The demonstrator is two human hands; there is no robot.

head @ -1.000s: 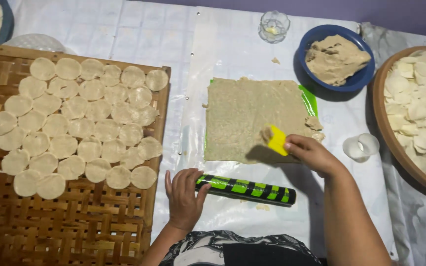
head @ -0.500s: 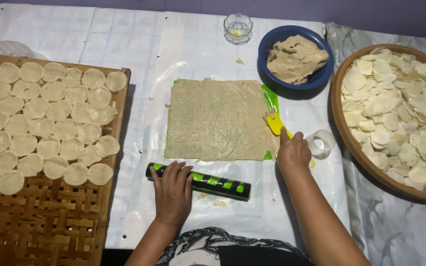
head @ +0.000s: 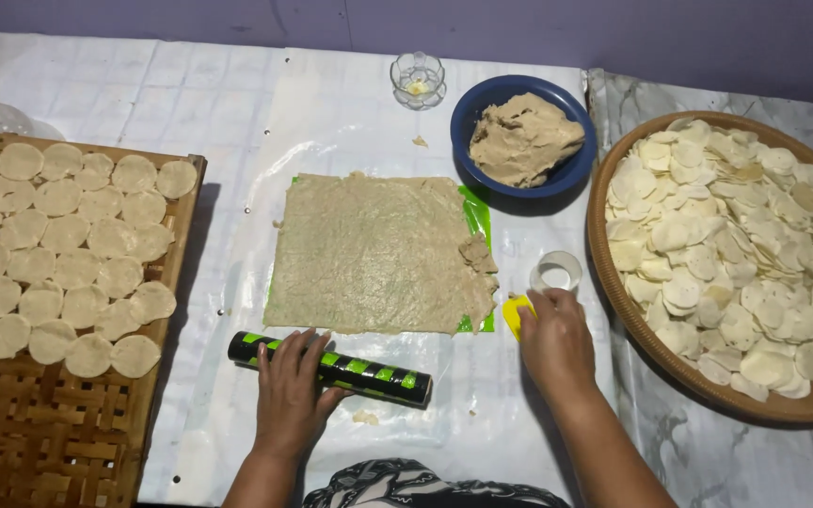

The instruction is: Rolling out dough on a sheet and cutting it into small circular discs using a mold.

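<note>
Left hand (head: 291,388) resting flat, fingers spread, on the black-and-green rolling pin (head: 329,368), long axis running nine to three, tilting slightly toward four. Right hand (head: 555,341) curled around a yellow scraper (head: 517,311), just beside the clear ring cutter (head: 555,271). Rolled dough sheet (head: 375,253) lying at twelve o'clock from the pin, nearer the left hand, its right edge touching at ten o'clock from the scraper.

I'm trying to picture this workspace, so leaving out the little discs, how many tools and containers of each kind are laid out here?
Rolling pin, under the left hand: 1
Yellow scraper, at the right hand: 1
Ring cutter: 1
Blue bowl: 1
Small glass dish: 1
Woven tray: 1
Round basket: 1
Rolled dough sheet: 1
Total: 8
</note>
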